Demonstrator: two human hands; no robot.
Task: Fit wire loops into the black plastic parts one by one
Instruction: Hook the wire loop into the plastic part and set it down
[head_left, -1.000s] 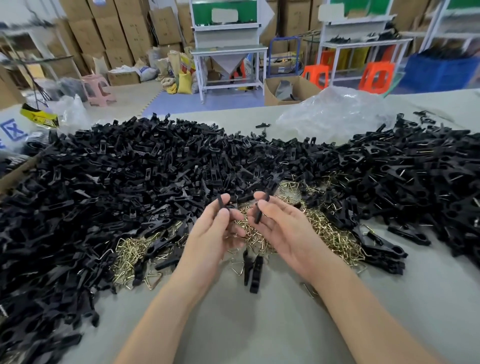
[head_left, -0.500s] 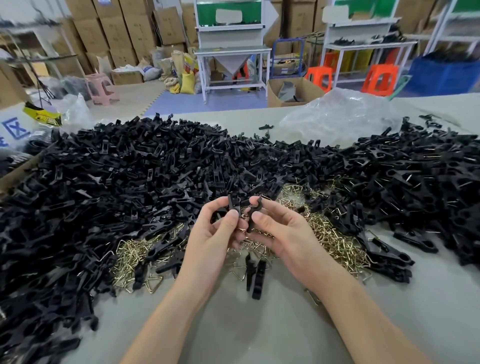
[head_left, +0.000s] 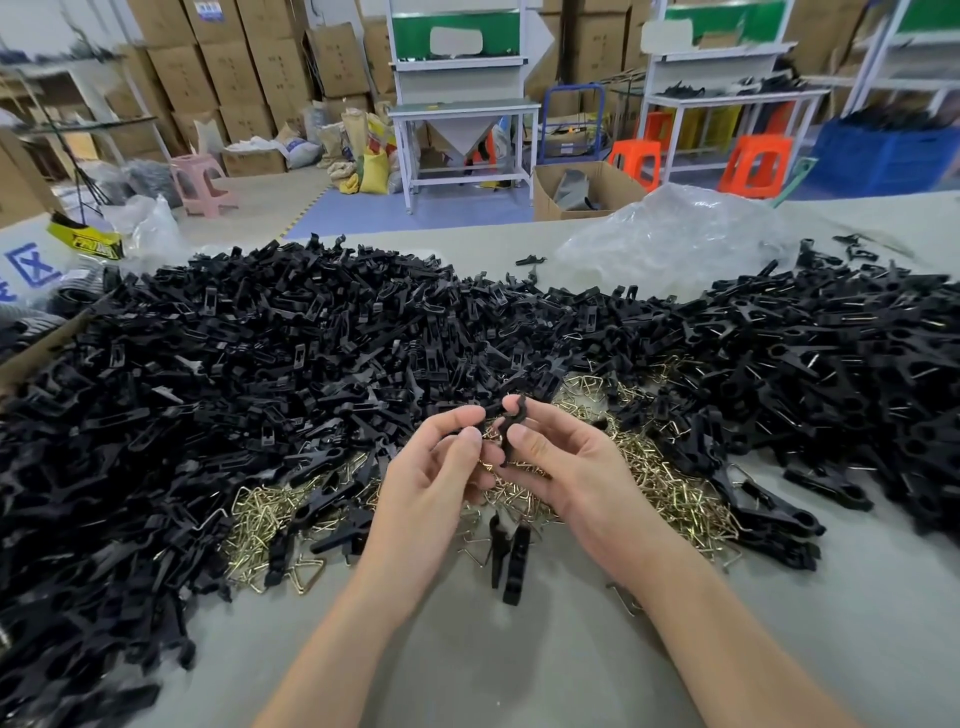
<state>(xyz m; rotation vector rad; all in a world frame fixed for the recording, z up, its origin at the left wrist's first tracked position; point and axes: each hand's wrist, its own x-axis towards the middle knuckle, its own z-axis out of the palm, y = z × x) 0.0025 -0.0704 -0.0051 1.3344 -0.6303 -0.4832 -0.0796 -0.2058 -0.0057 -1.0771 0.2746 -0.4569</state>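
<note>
Between the fingertips of my left hand (head_left: 431, 483) and my right hand (head_left: 566, 467) sits a small black plastic part (head_left: 511, 415), held above the table. Both hands pinch it, thumbs and forefingers close together. Under the hands lies a heap of brass-coloured wire loops (head_left: 670, 483), and a further patch of wire loops (head_left: 260, 514) lies to the left. Whether a loop is in my fingers I cannot tell. A large pile of black plastic parts (head_left: 234, 374) fills the table's left and middle.
Two loose black parts (head_left: 511, 556) lie on the grey table (head_left: 519, 665) just below my hands. Another pile of black parts (head_left: 841, 364) spreads at the right. A crumpled clear plastic bag (head_left: 675, 239) sits at the back right. Boxes, benches and stools stand beyond the table.
My hands have come together; the separate black pieces each held a second ago now meet at the fingertips. The hands have risen slightly.
</note>
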